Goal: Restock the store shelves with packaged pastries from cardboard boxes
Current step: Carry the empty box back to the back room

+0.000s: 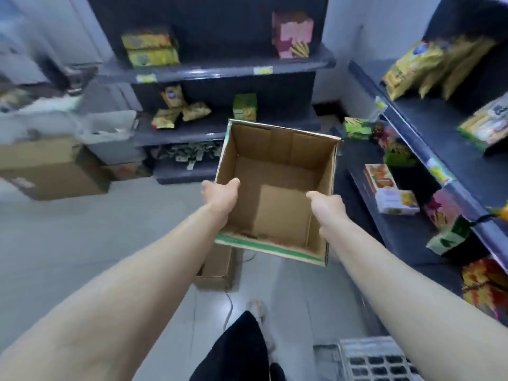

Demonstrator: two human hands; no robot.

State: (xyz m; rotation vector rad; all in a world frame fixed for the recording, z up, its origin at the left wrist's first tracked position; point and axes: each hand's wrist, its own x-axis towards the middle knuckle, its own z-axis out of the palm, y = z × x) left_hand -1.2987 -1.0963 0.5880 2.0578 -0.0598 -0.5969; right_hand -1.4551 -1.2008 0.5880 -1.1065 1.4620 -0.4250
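Lying far left: large carton (pixel 52 169) on the floor, well apart from the hands; no hazard unless the person turns that way.
Left hand (pixel 220 193): clasps the left wall of the cardboard box (pixel 277 171).
Held load: the cardboard box is in the air over the aisle, top open, apparently empty; its thin walls may flex and slip from a rim-only hold.
Underfoot: small carton (pixel 217 268) and cable (pixel 229 303), partly hidden beneath the held box — a likely trip.
Right hand (pixel 327 206): grasps the right wall.
Right shelf (pixel 398 232): packaged pastries (pixel 393 199) sit near its edge — a swinging box corner could sweep them off.
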